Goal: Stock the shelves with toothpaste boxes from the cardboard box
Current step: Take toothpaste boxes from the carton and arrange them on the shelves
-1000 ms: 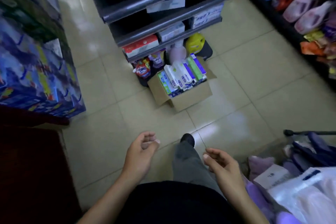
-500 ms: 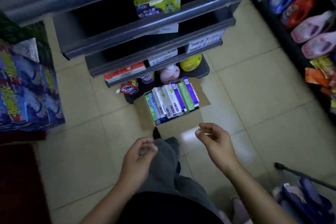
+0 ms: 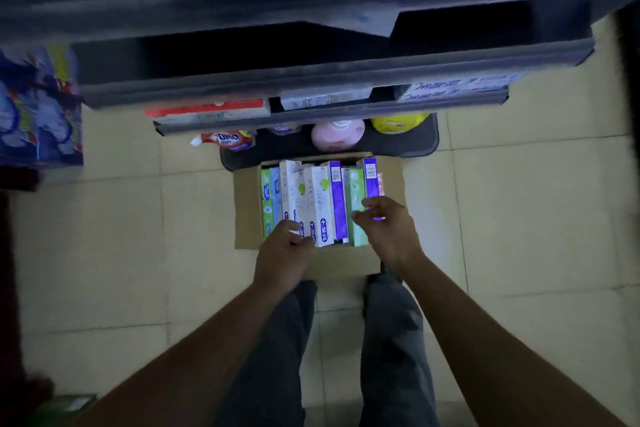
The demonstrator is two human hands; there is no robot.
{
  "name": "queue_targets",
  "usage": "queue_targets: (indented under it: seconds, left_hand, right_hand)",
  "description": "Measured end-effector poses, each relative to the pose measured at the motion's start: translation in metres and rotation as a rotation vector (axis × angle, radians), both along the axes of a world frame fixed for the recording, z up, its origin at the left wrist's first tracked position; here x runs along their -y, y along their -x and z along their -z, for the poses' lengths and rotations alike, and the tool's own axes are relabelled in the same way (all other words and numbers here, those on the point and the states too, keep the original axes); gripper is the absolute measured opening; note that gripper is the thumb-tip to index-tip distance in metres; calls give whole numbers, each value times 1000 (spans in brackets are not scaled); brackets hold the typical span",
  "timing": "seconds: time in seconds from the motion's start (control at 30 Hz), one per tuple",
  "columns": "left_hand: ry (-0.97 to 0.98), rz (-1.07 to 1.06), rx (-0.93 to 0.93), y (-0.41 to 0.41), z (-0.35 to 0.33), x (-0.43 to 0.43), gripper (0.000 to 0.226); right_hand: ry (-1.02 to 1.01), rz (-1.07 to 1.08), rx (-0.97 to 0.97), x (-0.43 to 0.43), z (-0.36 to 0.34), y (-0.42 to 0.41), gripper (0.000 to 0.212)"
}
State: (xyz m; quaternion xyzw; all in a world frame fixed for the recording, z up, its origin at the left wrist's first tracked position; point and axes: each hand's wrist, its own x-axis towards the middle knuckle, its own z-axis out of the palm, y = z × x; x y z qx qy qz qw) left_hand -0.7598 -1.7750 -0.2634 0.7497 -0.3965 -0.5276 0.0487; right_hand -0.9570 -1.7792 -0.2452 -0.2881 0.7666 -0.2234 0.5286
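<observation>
On the tiled floor at the foot of the dark shelves [image 3: 311, 80], the open cardboard box [image 3: 247, 215] holds toothpaste boxes [image 3: 322, 204] standing on edge in a row: green, white and purple. Compared with half a second earlier, when both hands hung short of the carton with fingers loosely curled, the view has closed in and both now reach its near end. The left hand [image 3: 282, 253] rests its fingertips on the white packs, partly curled; whether it grips one cannot be told. The right hand [image 3: 388, 229] lies over the green and purple packs at the right side, fingers bent, grip likewise unclear. Behind the carton, a pink bottle [image 3: 337, 135] and a yellow container [image 3: 398, 121] sit on the lowest shelf.
</observation>
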Motion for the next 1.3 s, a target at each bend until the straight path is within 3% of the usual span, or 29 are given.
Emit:
queue_targets:
  seconds: [0.1,0.2,0.33,0.37,0.47,0.6,0.67,0.73,0.83,0.97,1.07,1.17,1.3]
  left_hand:
    - [-40,-199,35,23,62,-14,37]
    - [-45,-434,105,42,115,-31,40]
    - [-149,-761,89,65,171,-47,96]
    - [-164,-824,64,69,182,-52,101]
    - [-121,-1034,-94,78,209,-63,83]
    - [5,-1240,-181,84,220,-69,53]
    - [-11,-1276,-180,85,215,-71,38]
    - [-38,-1255,-168,83,206,-76,30]
    - [-15,-1193,-129,75,186,-88,29]
    - [87,-1125,-352,58,158,-97,33]
    - [83,-1085,-374,45,158,-86,30]
    - [-52,-1219,-262,37,179,-68,29]
    - [-308,-1304,-591,36,200,-51,46]
  right_hand:
    - [34,-201,-49,34,76,5,27]
    - [99,-459,-148,60,137,1,47]
    - [240,-833,-360,90,198,-12,83]
    - [243,-910,-403,96,209,-17,89]
    - [210,-1065,-517,108,231,-27,80]
    - [400,-991,-628,108,228,-30,53]
    - [437,-953,-532,106,218,-24,56]
    - [439,-909,-309,105,206,-17,54]
    - [336,-820,67,105,183,-2,46]
    - [223,-660,337,105,153,31,56]
    - [206,-540,397,97,139,56,64]
    - [230,-453,440,86,133,77,62]
    - [229,-347,438,73,130,91,59]
